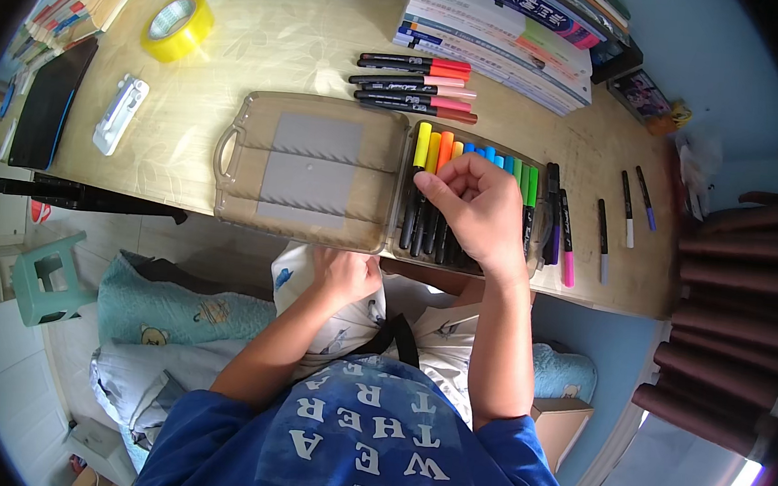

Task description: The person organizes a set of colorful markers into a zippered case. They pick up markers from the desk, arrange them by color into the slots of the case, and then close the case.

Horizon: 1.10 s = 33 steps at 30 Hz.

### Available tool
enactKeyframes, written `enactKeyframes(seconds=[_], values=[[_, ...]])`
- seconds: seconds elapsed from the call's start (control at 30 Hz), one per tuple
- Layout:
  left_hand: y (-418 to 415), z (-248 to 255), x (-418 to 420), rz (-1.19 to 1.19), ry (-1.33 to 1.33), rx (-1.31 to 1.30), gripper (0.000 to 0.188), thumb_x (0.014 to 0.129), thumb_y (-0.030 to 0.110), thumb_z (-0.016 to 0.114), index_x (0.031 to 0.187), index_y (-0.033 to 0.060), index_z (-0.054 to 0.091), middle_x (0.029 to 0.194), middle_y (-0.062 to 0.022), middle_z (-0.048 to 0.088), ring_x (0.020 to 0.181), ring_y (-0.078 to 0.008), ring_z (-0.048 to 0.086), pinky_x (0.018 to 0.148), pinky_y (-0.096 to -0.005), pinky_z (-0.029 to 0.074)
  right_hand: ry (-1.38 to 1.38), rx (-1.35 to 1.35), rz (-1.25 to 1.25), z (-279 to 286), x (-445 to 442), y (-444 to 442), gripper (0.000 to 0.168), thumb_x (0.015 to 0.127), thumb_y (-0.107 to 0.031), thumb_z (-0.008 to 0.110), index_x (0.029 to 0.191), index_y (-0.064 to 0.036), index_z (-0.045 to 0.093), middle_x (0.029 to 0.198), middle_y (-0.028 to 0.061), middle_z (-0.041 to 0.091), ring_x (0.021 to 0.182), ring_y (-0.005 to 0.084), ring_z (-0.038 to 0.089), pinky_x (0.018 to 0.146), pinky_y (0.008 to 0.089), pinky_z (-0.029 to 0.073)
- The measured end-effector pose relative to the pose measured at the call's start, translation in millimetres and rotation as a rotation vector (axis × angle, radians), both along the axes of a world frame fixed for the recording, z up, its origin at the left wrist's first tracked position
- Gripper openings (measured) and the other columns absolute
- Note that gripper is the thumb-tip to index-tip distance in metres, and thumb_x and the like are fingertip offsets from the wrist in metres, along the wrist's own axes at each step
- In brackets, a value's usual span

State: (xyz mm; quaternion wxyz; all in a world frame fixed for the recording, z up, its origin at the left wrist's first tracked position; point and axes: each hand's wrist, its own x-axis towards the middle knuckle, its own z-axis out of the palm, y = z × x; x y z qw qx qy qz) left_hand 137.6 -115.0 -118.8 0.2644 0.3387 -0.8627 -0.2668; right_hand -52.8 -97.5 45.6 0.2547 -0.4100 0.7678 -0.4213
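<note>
A translucent brown plastic marker case lies unfolded at the table's front edge. Its right half holds a row of markers with yellow, orange, blue and green caps. Over that row is my right hand, fingers curled, thumb near a yellow-capped marker; whether it grips anything is hidden. My left hand rests on my lap just below the table edge, its fingers bent and partly hidden. Behind the case lie several red, pink and brown markers. A pink-tipped marker and purple marker lie beside its right end.
Three more markers lie farther right. A stack of books stands at the back. To the left are a yellow tape roll, a white plastic device and a dark flat panel.
</note>
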Motion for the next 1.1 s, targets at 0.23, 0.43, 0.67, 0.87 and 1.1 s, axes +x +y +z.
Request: enactKeyframes(seconds=[0.23,0.43,0.67,0.87,1.1], values=[[2,1,-2,0.024,-0.041,-0.011,0.03,0.067,0.01,0.064,0.095,0.0107,0.073,0.095,-0.0143,0.069,0.088,-0.0392,0.067,0.076,-0.056,0.05,0.149,0.084,-0.028,3,6,0,0.029,0.08,-0.019,0.088,0.075,-0.001,0.066,0.061,0.0003,0.061,0.057,0.0055,0.049,0.053,0.0251,0.041],[3,-1,-2,0.025,-0.069,0.011,0.037,0.067,0.009,0.064,0.103,0.0091,0.074,0.101,-0.0157,0.071,0.093,-0.0403,0.068,0.08,-0.0556,0.051,0.205,0.203,0.0,15,5,-6,0.028,0.075,-0.029,0.088,0.072,-0.008,0.07,0.066,0.0046,0.069,0.061,0.0249,0.067,0.061,0.0372,0.052],[5,5,-4,0.035,-0.233,0.036,0.029,0.069,0.014,0.066,0.096,0.0111,0.076,0.099,-0.0165,0.073,0.093,-0.0401,0.068,0.083,-0.056,0.051,0.274,0.152,-0.03,11,7,-2,0.03,0.075,-0.03,0.088,0.074,-0.006,0.07,0.067,0.0071,0.068,0.06,0.0246,0.065,0.059,0.0368,0.05],[4,7,-3,0.045,-0.308,0.121,0.014,0.07,0.017,0.066,0.079,0.0148,0.078,0.081,-0.0133,0.073,0.082,-0.0381,0.07,0.077,-0.0537,0.053,0.297,0.038,-0.065,0,9,4,0.029,0.074,-0.032,0.087,0.073,-0.009,0.069,0.07,0.0074,0.07,0.066,0.029,0.07,0.06,0.0391,0.053],[6,15,-10,0.061,-0.144,-0.031,0.01,0.07,0.007,0.059,0.062,0.0066,0.064,0.064,-0.0186,0.064,0.063,-0.0434,0.064,0.06,-0.054,0.048,0.475,-0.237,-0.083,-17,23,13,0.022,0.084,-0.021,0.076,0.083,-0.006,0.059,0.076,0.0116,0.067,0.065,0.0335,0.066,0.055,0.0445,0.05]])
